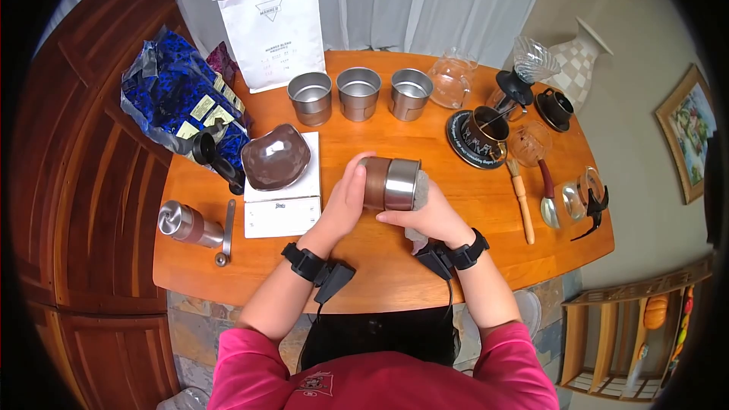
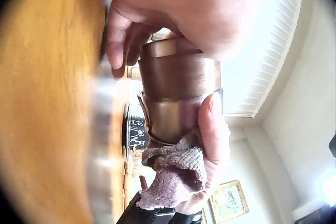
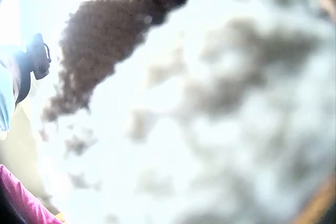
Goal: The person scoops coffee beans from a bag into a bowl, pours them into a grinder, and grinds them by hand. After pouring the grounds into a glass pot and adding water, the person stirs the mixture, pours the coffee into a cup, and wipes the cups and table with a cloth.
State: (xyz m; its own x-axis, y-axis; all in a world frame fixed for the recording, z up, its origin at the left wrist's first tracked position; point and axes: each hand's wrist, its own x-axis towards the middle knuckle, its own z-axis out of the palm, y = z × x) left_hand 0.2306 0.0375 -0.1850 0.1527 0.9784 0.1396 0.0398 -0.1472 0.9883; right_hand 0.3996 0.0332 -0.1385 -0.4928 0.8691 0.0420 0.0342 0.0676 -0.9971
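Observation:
A steel cup with a brown band [image 1: 377,182] is held sideways between both hands, above the front middle of the wooden table. My left hand [image 1: 345,201] grips its banded end, fingers curved around it in the left wrist view. At the other end my right hand [image 1: 437,216] holds a grey cloth [image 1: 421,191] against the rim, its thumb along the metal side. The cloth [image 2: 176,171] hangs bunched below the cup in the left wrist view. Blurred fabric of the cloth [image 3: 100,45] fills much of the right wrist view.
Left are a scale [image 1: 282,218] bearing a brown dish [image 1: 276,158], a hand grinder [image 1: 190,224], a crank handle [image 1: 228,231] and a blue bag [image 1: 178,83]. Several steel cups [image 1: 358,93] stand behind. Right are a black cup [image 1: 486,133], a brush [image 1: 522,201] and glassware [image 1: 453,80].

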